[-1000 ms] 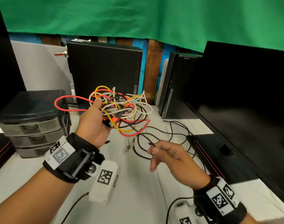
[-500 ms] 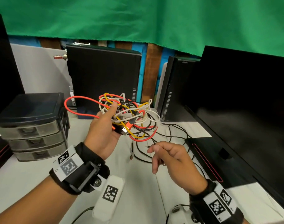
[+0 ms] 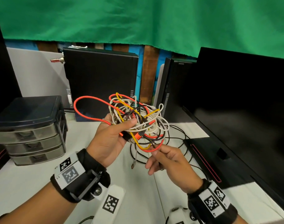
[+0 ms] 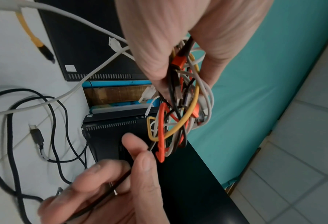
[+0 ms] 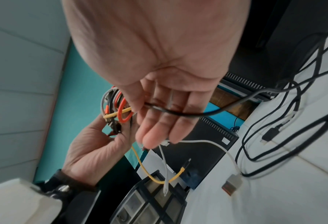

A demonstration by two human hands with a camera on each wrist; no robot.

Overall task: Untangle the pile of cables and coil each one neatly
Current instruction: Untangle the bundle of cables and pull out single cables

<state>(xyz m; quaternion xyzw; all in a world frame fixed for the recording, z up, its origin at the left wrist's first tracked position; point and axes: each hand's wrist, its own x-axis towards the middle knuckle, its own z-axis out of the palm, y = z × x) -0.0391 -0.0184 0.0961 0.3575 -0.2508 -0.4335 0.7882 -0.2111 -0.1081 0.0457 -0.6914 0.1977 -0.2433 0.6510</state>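
Two hands at work above a white table; entries run from largest item to smallest.
Green cloth: hangs across the back, over everything else.
Monitor: black, screen dark, along the table's right side.
Computer case: black, upright at the rear centre; a second black case stands to its right.
Drawer unit: dark lid, three translucent drawers, at the left on the table.
Cable tangle: red, yellow, white and black cords knotted together, held up off the table in front of the computer case; one long red loop sticks out to the left.
Black cable: loose loops lying on the table under the tangle, one strand rising to the right hand.
Left hand: fingers and thumb curled round the tangle, gripping it from below left.
Right hand: just under the tangle, thumb and forefinger pinching the black strand; remaining fingers loosely extended.
White USB plug: lying on the table, seen from the right wrist.
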